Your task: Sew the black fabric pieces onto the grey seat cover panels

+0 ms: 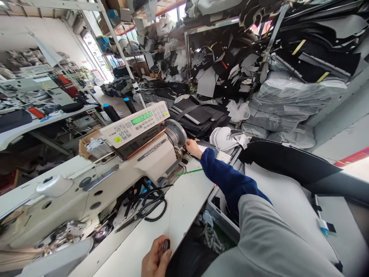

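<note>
At the near edge of the white table [179,215], the left hand [157,257] pinches a small dark disc [166,245].
Thumb and finger press it; bare, smooth tabletop [191,188] runs open toward the black scissors [141,212] with looped handles. Farther, the right hand [192,148] is bunched beside the round wheel [178,132] of the cream sewing machine [155,157] — I cannot tell whether it grips anything. Behind, limp black sheets [198,115] lie stacked.

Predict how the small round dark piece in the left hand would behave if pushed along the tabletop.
The round piece would probably roll if stood on edge, given its circular outline. It is likely light, being small enough for the left hand to pinch. Its even rim hints at stiffness.
</note>
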Motion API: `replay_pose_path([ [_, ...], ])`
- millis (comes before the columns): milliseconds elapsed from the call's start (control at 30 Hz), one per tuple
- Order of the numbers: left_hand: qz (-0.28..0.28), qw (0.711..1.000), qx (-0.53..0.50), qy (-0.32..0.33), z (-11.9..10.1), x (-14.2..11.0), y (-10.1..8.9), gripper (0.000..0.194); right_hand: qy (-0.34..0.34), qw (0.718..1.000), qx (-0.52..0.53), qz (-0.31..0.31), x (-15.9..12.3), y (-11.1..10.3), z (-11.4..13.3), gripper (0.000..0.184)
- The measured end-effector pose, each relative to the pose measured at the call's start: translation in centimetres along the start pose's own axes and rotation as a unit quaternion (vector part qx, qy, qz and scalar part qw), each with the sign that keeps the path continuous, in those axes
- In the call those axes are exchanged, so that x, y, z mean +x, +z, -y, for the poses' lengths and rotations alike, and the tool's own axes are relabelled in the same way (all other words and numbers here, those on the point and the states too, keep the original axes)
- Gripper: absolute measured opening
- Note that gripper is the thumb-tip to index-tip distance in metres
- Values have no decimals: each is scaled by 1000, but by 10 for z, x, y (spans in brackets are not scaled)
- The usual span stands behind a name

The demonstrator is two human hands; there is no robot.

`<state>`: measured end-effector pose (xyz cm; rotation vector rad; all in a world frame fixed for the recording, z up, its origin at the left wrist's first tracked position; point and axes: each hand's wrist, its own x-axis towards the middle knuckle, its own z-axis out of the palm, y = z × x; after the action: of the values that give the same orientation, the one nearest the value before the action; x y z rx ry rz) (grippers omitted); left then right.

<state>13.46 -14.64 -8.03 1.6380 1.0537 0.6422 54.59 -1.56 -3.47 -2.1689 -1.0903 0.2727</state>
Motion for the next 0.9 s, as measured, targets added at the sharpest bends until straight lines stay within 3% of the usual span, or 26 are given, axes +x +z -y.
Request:
replay_pose_path([
  [233,48,997,33,54,12,1,-1,48,13,999,-29,-6,-7,-2,-2,27],
  [567,52,993,59,93,22,-3,2,38,34,994,-102,12,-15,-11,4,29],
  [900,37,991,78,101,27,0,9,45,37,986,-161,20,-25,-17,18,32],
])
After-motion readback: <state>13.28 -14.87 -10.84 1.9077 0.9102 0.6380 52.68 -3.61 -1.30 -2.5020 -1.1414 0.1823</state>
